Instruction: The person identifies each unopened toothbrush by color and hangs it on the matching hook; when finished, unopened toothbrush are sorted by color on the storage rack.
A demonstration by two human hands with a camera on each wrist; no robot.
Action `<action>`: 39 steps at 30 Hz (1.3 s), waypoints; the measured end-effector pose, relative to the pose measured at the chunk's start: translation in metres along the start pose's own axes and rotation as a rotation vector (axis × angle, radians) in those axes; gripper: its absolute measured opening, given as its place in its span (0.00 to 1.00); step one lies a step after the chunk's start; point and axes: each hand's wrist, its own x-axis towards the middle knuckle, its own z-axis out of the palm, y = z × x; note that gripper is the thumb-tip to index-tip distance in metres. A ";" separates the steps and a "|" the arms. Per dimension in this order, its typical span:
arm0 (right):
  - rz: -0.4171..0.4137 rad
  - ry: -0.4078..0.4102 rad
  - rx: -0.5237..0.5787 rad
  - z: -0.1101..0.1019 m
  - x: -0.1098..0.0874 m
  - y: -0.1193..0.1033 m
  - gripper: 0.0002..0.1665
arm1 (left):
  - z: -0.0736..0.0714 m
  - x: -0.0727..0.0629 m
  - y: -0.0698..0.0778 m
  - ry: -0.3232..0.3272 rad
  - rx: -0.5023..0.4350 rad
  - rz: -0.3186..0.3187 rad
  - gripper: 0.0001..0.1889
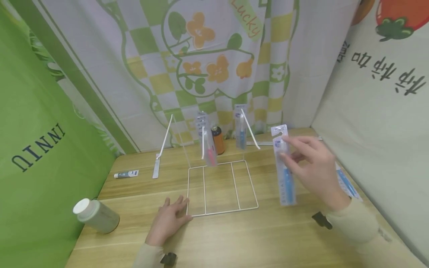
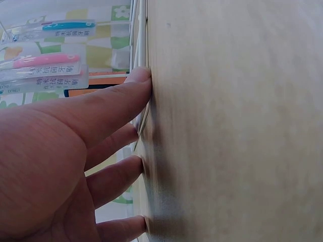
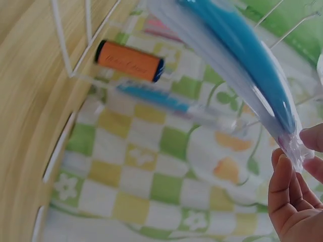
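Note:
My right hand (image 1: 316, 163) pinches the upper part of a packaged blue toothbrush (image 1: 288, 184), which hangs upright above the right side of the table. In the right wrist view, thumb and fingertips grip the end of its clear pack. My left hand (image 1: 167, 220) rests on the table with fingers spread, touching the front left corner of a white wire display rack (image 1: 221, 212). From the rack's prongs hang pink toothbrush packs (image 1: 210, 152) in the middle and another blue toothbrush pack (image 1: 241, 130) on the right. The left prong (image 1: 165, 137) carries nothing.
A dark bottle with an orange label (image 1: 218, 141) stands behind the rack. On the left are a white-capped bottle (image 1: 100, 216) and a small toothpaste tube (image 1: 126, 174). A blue toothbrush pack (image 1: 348, 182) lies beyond my right wrist. Cloth walls border the table.

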 end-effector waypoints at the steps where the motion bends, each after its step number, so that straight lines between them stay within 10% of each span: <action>1: -0.021 0.016 0.011 0.001 0.001 -0.004 0.21 | 0.000 0.000 0.000 0.000 0.000 0.001 0.34; 16: -0.153 0.122 0.107 0.014 0.001 -0.056 0.29 | -0.001 0.000 0.000 0.003 0.003 -0.001 0.34; 39: -0.101 0.049 0.094 0.070 0.009 -0.017 0.29 | -0.002 -0.002 0.002 0.020 -0.007 0.008 0.34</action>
